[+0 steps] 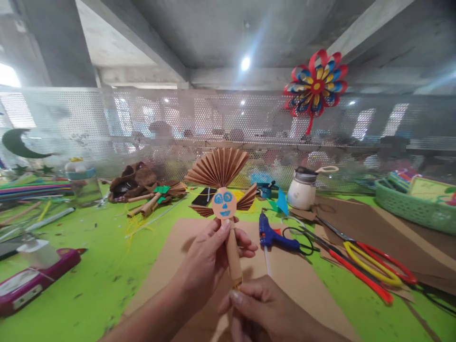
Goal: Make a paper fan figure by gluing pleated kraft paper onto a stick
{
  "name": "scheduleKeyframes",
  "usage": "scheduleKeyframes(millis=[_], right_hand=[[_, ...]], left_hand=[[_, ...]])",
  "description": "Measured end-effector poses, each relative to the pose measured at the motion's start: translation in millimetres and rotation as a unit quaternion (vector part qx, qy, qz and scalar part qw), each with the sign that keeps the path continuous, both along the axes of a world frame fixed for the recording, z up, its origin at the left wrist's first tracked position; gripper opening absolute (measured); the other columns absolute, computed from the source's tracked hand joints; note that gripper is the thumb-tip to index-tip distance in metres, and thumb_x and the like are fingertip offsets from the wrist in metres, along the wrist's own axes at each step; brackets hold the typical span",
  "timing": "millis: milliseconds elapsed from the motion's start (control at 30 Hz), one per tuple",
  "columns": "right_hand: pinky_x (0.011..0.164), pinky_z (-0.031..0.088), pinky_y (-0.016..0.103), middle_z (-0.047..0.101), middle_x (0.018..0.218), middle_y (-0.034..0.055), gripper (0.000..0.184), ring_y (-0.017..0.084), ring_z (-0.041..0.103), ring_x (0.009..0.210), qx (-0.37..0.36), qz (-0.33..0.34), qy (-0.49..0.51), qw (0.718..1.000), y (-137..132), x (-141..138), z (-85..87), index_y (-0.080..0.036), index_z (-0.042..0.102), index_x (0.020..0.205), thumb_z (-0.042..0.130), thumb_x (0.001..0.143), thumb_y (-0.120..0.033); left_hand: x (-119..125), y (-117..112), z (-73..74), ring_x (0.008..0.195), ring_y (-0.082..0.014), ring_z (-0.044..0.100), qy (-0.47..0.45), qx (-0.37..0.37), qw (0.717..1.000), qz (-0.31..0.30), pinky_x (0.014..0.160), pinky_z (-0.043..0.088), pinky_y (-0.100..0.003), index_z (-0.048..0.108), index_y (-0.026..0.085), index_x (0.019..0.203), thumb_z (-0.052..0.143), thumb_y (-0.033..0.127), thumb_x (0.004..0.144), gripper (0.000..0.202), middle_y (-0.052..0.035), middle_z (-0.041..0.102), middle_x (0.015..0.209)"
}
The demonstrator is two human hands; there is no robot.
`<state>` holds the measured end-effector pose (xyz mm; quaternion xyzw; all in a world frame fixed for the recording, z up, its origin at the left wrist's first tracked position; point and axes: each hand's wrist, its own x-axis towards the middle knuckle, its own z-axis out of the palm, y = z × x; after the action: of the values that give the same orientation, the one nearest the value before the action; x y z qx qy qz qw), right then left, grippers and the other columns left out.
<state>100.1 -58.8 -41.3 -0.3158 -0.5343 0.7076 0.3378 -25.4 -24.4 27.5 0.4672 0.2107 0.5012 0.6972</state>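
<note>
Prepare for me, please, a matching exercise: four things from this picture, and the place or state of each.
Things:
1. brown pleated paper fan
2. brown paper roll
3. oval green basket
4. purple power strip

Places or states:
A. at the picture's left, with a white charger on it
B. above the round paper face with blue features
C. in the left hand
D. at the picture's right edge

Pairs: 1-B, 2-C, 3-D, 4-A
</note>
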Motion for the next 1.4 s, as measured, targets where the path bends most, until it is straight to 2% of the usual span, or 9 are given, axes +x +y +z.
scheduleKeyframes(millis=[267, 367, 567, 667, 900, 967, 1100, 1267, 1400], right_hand=[[0.042, 0.031, 0.015, 0.054, 0.053, 0.001, 0.074, 0.003, 0.042, 0.04, 0.028, 0.035, -0.062, 0.997, -6.3, 1.7, 6.0, -0.005, 0.072, 0.087, 0.053, 0.07, -0.075], [0.044, 0.033, 0.016, 0.054, 0.053, 0.0004, 0.074, 0.004, 0.044, 0.041, 0.035, 0.034, -0.073, 0.996, -9.9, 1.8, 7.0, -0.005, 0.071, 0.089, 0.053, 0.07, -0.074], [0.042, 0.034, 0.017, 0.061, 0.054, 0.0029, 0.07, 0.008, 0.052, 0.042, -0.027, 0.032, -0.035, 0.999, -14.0, 0.3, -3.0, -0.007, 0.066, 0.096, 0.056, 0.07, -0.072], [0.04, 0.034, 0.016, 0.06, 0.052, 0.0014, 0.073, 0.007, 0.049, 0.037, -0.045, 0.025, -0.041, 0.998, -13.5, 0.0, -8.8, -0.008, 0.063, 0.098, 0.057, 0.067, -0.073], [0.038, 0.035, 0.018, 0.059, 0.051, 0.0013, 0.073, 0.008, 0.048, 0.037, -0.019, 0.004, -0.073, 0.997, -15.1, -0.7, -4.0, -0.006, 0.061, 0.099, 0.05, 0.073, -0.074], [0.041, 0.035, 0.019, 0.061, 0.054, 0.0026, 0.07, 0.008, 0.049, 0.04, -0.001, 0.0, -0.095, 0.995, -17.6, -0.8, 1.7, -0.006, 0.062, 0.098, 0.047, 0.077, -0.071], [0.046, 0.036, 0.02, 0.058, 0.06, 0.0027, 0.057, 0.007, 0.047, 0.047, 0.068, 0.002, -0.142, 0.988, -20.6, 3.1, 17.3, -0.007, 0.065, 0.08, 0.049, 0.083, -0.062], [0.053, 0.038, 0.023, 0.059, 0.068, 0.0032, 0.038, 0.011, 0.048, 0.058, 0.176, -0.183, -0.186, 0.949, -15.1, 12.1, 35.7, -0.011, 0.069, 0.076, 0.053, 0.086, -0.045], [0.059, 0.041, 0.026, 0.066, 0.08, 0.0064, 0.024, 0.014, 0.053, 0.065, 0.151, -0.193, -0.138, 0.96, -9.2, 13.1, 35.4, -0.012, 0.07, 0.083, 0.06, 0.081, -0.034]], left_hand=[[-2.0, 0.7, 5.3, 0.065, -0.013, 0.06, 0.021, -0.002, 0.998, 0.051, 0.062, 0.049, -0.023, 0.05, 0.015, 0.091, 0.05, 0.027, 0.09, 0.012, -0.0029, 0.063, 0.072], [-2.0, 1.9, 6.6, 0.066, -0.0136, 0.062, 0.035, -0.01, 0.997, 0.062, 0.065, 0.051, -0.024, 0.052, 0.014, 0.086, 0.053, 0.028, 0.088, 0.014, -0.0038, 0.064, 0.074], [-0.8, 6.2, 6.2, 0.071, -0.0168, 0.065, 0.046, -0.004, 0.994, 0.103, 0.071, 0.054, -0.029, 0.055, 0.012, 0.085, 0.053, 0.028, 0.088, 0.017, -0.0085, 0.066, 0.078], [-1.2, 9.9, 5.5, 0.074, -0.0191, 0.068, 0.056, -0.008, 0.991, 0.123, 0.073, 0.055, -0.03, 0.055, 0.011, 0.088, 0.053, 0.026, 0.088, 0.016, -0.0109, 0.068, 0.08], [-2.9, 16.6, 3.8, 0.08, -0.021, 0.07, 0.056, -0.015, 0.986, 0.154, 0.08, 0.055, -0.033, 0.054, 0.01, 0.09, 0.05, 0.021, 0.09, 0.012, -0.0165, 0.071, 0.09], [-3.4, 17.1, 4.7, 0.081, -0.0216, 0.07, 0.058, -0.018, 0.987, 0.152, 0.079, 0.056, -0.032, 0.054, 0.01, 0.09, 0.05, 0.02, 0.09, 0.011, -0.0174, 0.071, 0.091], [-5.5, 16.9, 6.4, 0.085, -0.0231, 0.069, 0.059, -0.018, 0.989, 0.131, 0.079, 0.056, -0.032, 0.054, 0.009, 0.092, 0.05, 0.019, 0.09, 0.011, -0.0188, 0.071, 0.093], [-4.3, 11.3, 3.8, 0.091, -0.0256, 0.068, 0.052, -0.042, 0.996, 0.054, 0.087, 0.053, -0.037, 0.057, 0.007, 0.094, 0.049, 0.026, 0.09, 0.02, -0.0209, 0.068, 0.101], [-3.2, 2.5, 1.5, 0.094, -0.0287, 0.067, 0.055, -0.074, 0.996, -0.009, 0.09, 0.051, -0.043, 0.061, 0.008, 0.096, 0.05, 0.032, 0.09, 0.027, -0.021, 0.067, 0.107]])
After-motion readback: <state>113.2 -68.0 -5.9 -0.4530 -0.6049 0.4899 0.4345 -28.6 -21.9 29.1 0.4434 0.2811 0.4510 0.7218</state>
